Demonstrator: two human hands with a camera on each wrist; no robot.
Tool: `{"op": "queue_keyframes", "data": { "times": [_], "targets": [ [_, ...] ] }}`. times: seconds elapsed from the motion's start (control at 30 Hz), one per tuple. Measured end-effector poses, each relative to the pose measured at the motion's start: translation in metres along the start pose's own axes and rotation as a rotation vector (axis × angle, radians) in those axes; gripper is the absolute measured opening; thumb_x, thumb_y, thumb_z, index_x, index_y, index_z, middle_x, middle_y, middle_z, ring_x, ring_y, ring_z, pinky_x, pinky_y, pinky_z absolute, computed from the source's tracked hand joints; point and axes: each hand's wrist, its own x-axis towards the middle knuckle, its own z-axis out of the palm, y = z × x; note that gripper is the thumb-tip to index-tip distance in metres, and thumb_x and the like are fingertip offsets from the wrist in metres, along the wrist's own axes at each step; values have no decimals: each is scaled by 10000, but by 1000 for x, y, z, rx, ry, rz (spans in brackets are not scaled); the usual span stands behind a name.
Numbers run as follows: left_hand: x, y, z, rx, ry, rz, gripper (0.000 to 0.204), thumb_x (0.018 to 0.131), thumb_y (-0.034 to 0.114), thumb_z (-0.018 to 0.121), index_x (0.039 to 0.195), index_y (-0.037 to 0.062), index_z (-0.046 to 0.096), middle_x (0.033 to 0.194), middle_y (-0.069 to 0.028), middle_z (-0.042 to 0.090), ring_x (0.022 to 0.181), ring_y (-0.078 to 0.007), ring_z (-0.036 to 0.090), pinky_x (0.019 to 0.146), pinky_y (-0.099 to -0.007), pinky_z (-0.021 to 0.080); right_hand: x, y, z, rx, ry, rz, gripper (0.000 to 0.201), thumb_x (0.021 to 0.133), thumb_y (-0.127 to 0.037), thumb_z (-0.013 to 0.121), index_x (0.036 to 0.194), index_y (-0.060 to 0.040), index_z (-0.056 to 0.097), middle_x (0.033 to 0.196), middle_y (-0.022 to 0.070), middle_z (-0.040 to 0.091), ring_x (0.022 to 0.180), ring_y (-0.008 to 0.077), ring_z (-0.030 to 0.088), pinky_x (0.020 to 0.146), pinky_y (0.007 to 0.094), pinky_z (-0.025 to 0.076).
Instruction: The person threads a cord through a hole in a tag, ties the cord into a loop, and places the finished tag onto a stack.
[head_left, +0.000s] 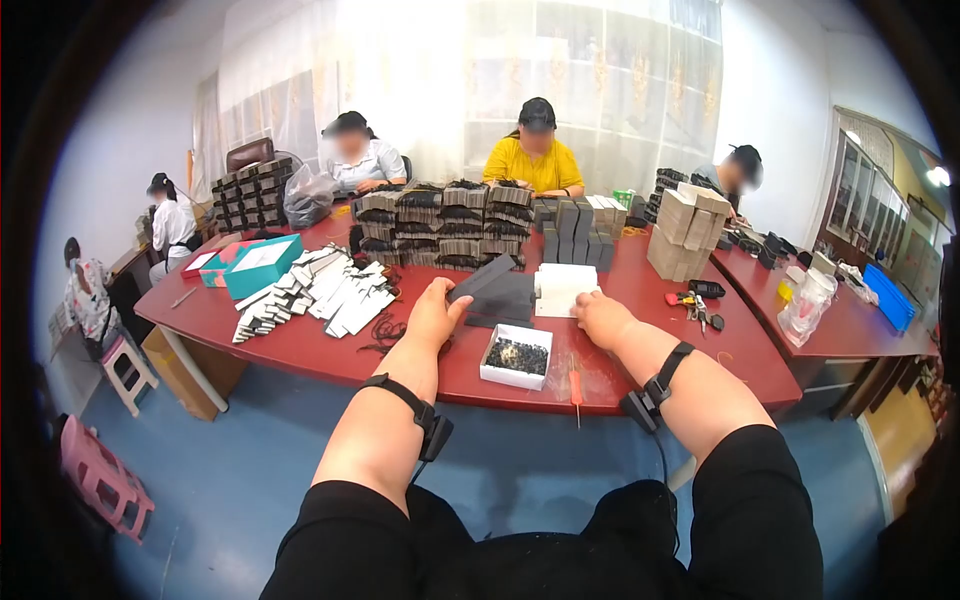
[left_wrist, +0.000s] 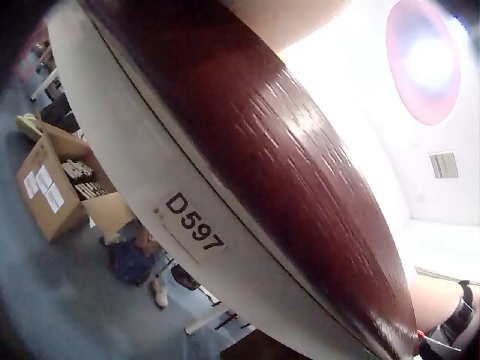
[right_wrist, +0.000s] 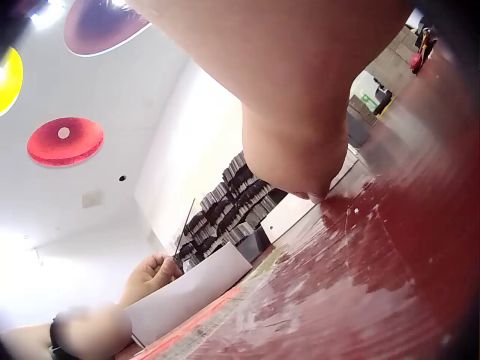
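Observation:
Dark grey flat pieces [head_left: 497,293] lie partly tilted in front of the person, and the left hand [head_left: 433,312] grips their left edge. Beside them is a white piece [head_left: 566,290]; the right hand [head_left: 604,321] has its fingertips at its lower right corner. The right wrist view shows the right hand [right_wrist: 296,146] bent down at the white piece [right_wrist: 291,217], and the left hand [right_wrist: 150,276] with curled fingers behind a white box [right_wrist: 193,294]. That open box [head_left: 516,374], nearer the person, holds small dark bits. In the left wrist view the fingers are hidden.
An orange-handled tool [head_left: 575,386] lies by the table's front edge [left_wrist: 300,217]. White strips [head_left: 335,290] are heaped left, with a teal box [head_left: 262,262] behind. Stacked dark bundles [head_left: 440,225], grey blocks [head_left: 687,235] and keys [head_left: 695,306] stand or lie farther off. Several people sit around.

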Motion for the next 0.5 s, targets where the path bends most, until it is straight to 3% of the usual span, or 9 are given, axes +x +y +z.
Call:
{"op": "queue_keyframes", "data": {
  "times": [0.03,0.1,0.13,0.2,0.23,0.3,0.43,0.5],
  "targets": [
    [0,2,-2,-1,-9,-23,350,770,236,699,969,17,513,715,-103,572,605,-204,539,602,-326,450,0,0,3,1,-6,0,213,816,-168,549,974,-38,607,1051,118,523,1036,282,503,857,367,447],
    [0,7,-5,-6,-24,-54,349,769,234,700,967,16,513,713,-103,571,605,-206,539,602,-327,450,-1,0,7,111,228,68,202,812,-167,553,944,-28,616,1035,128,534,1035,295,505,867,371,441],
    [1,11,-8,-3,-55,-95,370,764,242,701,980,9,513,778,-132,587,673,-249,565,648,-348,457,-1,0,8,114,221,69,202,812,-167,553,944,-28,616,1035,128,534,1035,295,505,867,371,441],
    [1,11,-9,-6,-90,-141,388,759,249,702,990,1,513,849,-165,603,744,-296,591,697,-373,464,1,2,9,171,15,87,210,811,-162,556,957,-30,628,1034,137,538,1019,309,516,882,375,432],
    [2,9,-7,-8,-93,-143,388,759,249,702,990,1,513,849,-165,603,744,-296,591,697,-373,464,1,4,10,172,12,88,210,811,-162,556,957,-30,628,1034,137,538,1019,309,516,882,375,432],
    [1,2,-3,1,-26,-52,350,766,211,701,967,-1,507,698,-100,565,597,-202,537,591,-322,447,0,7,13,256,28,42,202,824,-164,549,960,-46,640,1062,147,540,1014,313,524,901,377,424],
    [2,-1,-1,-2,-23,-48,352,763,201,702,973,0,503,691,-97,562,598,-197,538,589,-320,447,1,6,12,336,76,68,203,823,-207,572,945,-65,652,1086,158,547,1006,317,538,903,374,425],
    [1,0,-3,16,-33,-70,312,753,170,700,947,9,515,698,-102,564,597,-200,538,592,-318,448,2,5,0,381,-139,181,256,780,-260,637,962,-80,650,1112,162,555,1009,311,549,898,364,432]
  ]
}}
